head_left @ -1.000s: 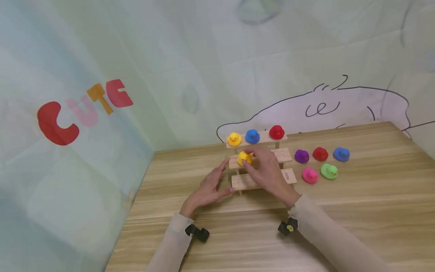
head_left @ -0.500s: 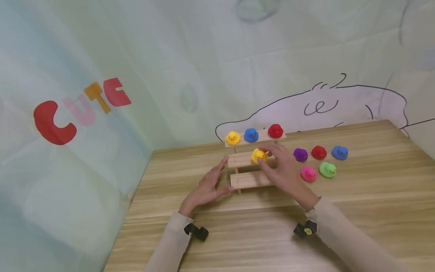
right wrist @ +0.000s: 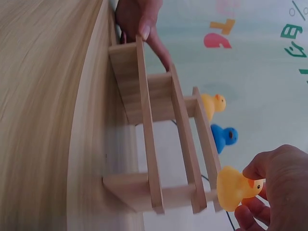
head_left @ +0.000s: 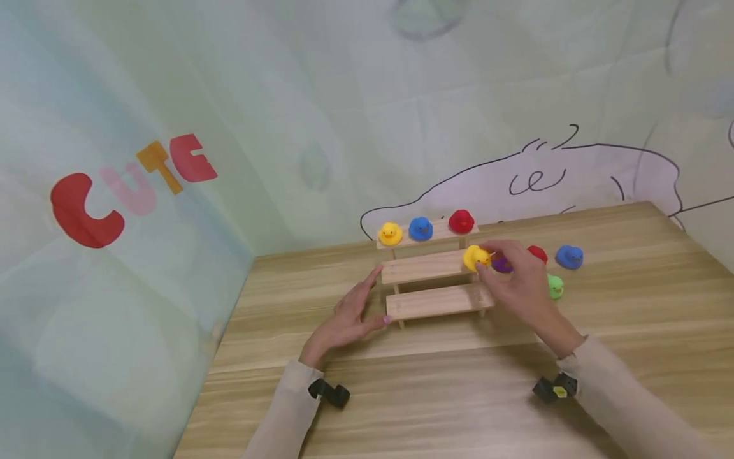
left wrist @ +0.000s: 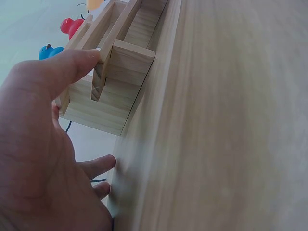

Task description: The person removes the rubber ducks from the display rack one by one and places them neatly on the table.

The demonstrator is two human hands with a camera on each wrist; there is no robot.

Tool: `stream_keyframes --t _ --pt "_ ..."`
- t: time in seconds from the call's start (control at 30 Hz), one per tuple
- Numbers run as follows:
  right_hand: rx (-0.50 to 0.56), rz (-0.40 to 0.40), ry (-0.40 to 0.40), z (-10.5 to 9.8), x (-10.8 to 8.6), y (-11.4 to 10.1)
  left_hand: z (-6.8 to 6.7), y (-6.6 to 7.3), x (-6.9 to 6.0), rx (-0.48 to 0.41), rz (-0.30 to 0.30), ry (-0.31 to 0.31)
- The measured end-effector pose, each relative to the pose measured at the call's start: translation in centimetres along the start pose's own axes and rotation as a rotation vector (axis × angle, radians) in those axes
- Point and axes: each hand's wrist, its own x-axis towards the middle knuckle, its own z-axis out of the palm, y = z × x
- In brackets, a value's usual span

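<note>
Between thumb and fingers of my right hand [head_left: 518, 284] is a yellow rubber duck [head_left: 475, 257], at the right end of the middle step of a three-step wooden stand [head_left: 424, 268]. I cannot tell whether the duck touches that step. On the top step sit another yellow duck [head_left: 390, 234], a blue duck [head_left: 421, 228] and a red duck [head_left: 461, 222]. My left hand [head_left: 346, 319] rests against the stand's left end with fingers spread. In the left wrist view its thumb [left wrist: 77, 67] lies straight against the front step's edge.
Right of the stand, partly behind my right hand, lie a purple duck [head_left: 502, 264], another red duck [head_left: 537, 255], a second blue duck [head_left: 569, 257] and a green duck [head_left: 555, 286]. Behind the wooden table [head_left: 401, 395] hangs a printed cloth [head_left: 321, 127].
My right hand has carried the yellow duck from the left end of the middle step to its right end. It now hides the pink duck. The left hand stays at the stand.
</note>
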Motion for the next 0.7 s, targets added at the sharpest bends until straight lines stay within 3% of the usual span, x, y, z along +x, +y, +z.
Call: stream_keyframes --t 0.17,0.5,0.7 --pt "-0.061 0.019 0.011 -1.6 -0.4 1.4 0.0 0.1 0.0 0.014 -0.001 -0.006" --pt "-0.075 0.06 0.01 -4.6 -1.4 3.8 0.0 0.1 0.0 -0.001 -0.012 -0.017" --pt "-0.101 0.037 0.066 -6.0 -1.8 5.2 0.0 0.0 0.0 0.003 -0.005 -0.009"
